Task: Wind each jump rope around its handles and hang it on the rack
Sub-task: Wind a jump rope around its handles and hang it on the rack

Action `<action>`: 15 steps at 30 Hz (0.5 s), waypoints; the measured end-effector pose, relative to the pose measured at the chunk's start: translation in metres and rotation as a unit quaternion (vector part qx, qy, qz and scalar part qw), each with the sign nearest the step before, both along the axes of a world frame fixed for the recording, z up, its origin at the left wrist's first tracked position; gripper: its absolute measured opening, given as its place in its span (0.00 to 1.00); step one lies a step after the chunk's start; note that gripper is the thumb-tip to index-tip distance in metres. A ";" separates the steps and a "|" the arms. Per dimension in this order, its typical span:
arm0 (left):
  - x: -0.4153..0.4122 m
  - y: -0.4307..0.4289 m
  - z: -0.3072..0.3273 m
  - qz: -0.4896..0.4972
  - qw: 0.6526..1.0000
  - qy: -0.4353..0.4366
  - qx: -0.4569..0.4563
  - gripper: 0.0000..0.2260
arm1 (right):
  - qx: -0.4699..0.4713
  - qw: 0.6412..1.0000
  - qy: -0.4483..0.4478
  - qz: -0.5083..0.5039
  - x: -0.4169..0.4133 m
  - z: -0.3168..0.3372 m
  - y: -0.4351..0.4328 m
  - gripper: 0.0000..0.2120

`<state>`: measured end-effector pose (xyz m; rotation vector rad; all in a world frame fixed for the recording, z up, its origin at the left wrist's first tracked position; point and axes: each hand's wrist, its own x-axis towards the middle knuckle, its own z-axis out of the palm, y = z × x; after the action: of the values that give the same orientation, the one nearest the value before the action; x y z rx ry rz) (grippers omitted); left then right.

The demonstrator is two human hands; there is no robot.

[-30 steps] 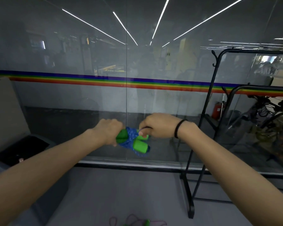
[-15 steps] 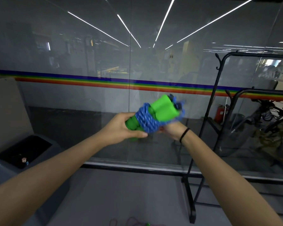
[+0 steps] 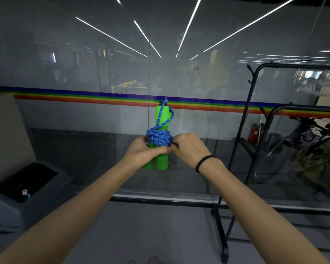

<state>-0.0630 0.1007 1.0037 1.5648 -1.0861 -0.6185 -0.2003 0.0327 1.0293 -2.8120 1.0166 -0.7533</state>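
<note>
A jump rope (image 3: 159,138) with two green foam handles stands upright in front of me, its blue cord wound in a thick band round the middle and looping up over the top ends. My left hand (image 3: 145,152) grips the handles just under the band. My right hand (image 3: 188,147) pinches the blue cord at the band's right side. The black rack (image 3: 244,130) stands to the right, with bare bars and small hooks at its top corner.
A glass wall with a rainbow stripe (image 3: 84,97) runs straight ahead. A grey bin (image 3: 17,195) sits low on the left. A bit of pink cord (image 3: 151,261) lies on the floor at the bottom edge. Bicycles (image 3: 316,141) stand behind the glass at right.
The bundle swung from lying tilted to standing upright. My right hand came from beneath it to its right side and now pinches the cord. My left hand kept its grip.
</note>
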 end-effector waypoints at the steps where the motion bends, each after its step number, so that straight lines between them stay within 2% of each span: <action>1: 0.000 0.000 -0.001 -0.006 1.000 -0.014 -0.012 0.28 | -0.005 1.000 0.013 0.003 -0.002 0.004 0.003 0.11; 4: -0.007 0.005 0.002 -0.022 0.999 0.014 -0.041 0.26 | -0.012 1.000 0.002 0.024 -0.009 0.011 0.008 0.10; 8: -0.012 0.013 0.006 -0.058 0.991 0.112 -0.049 0.24 | 0.005 0.986 -0.159 0.050 -0.018 0.013 0.014 0.04; 12: -0.014 0.021 0.009 -0.120 0.980 0.151 -0.050 0.26 | 0.100 0.930 -0.334 0.116 -0.023 0.014 0.025 0.07; 15: -0.015 0.023 0.013 -0.141 0.976 0.159 -0.051 0.27 | 0.140 0.896 -0.379 0.186 -0.026 0.014 0.028 0.07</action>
<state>-0.0778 0.1234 1.0171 1.1813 -1.0819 -0.9550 -0.2266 0.0611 1.0433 -2.0479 0.3913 -1.3454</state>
